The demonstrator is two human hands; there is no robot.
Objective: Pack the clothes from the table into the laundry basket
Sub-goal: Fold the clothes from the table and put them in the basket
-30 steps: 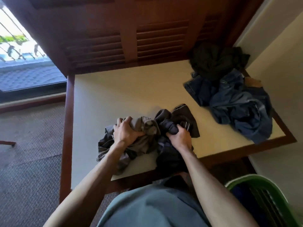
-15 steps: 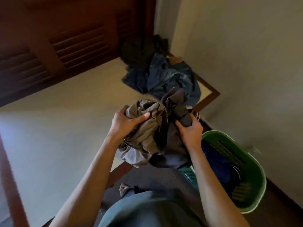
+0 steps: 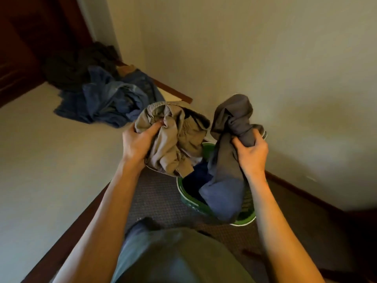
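My left hand (image 3: 138, 142) grips a crumpled khaki garment (image 3: 173, 139), held above the near rim of the green laundry basket (image 3: 188, 201). A dark grey garment (image 3: 228, 160) is clutched in my right hand (image 3: 252, 154); its lower end hangs down into the basket. Dark blue cloth lies inside the basket. On the cream table (image 3: 51, 160) to the left, blue jeans (image 3: 110, 99) lie in a heap with a black garment (image 3: 77, 66) behind them, near the far corner.
The basket stands on dark carpet (image 3: 159, 199) between the table's wooden edge (image 3: 85, 219) and a cream wall (image 3: 265, 68) with a brown skirting board. Dark wooden panels rise behind the table at upper left.
I have turned right from the table to the basket. The two garments, bunched together before, are now pulled apart, one in each hand, and hang over the basket.
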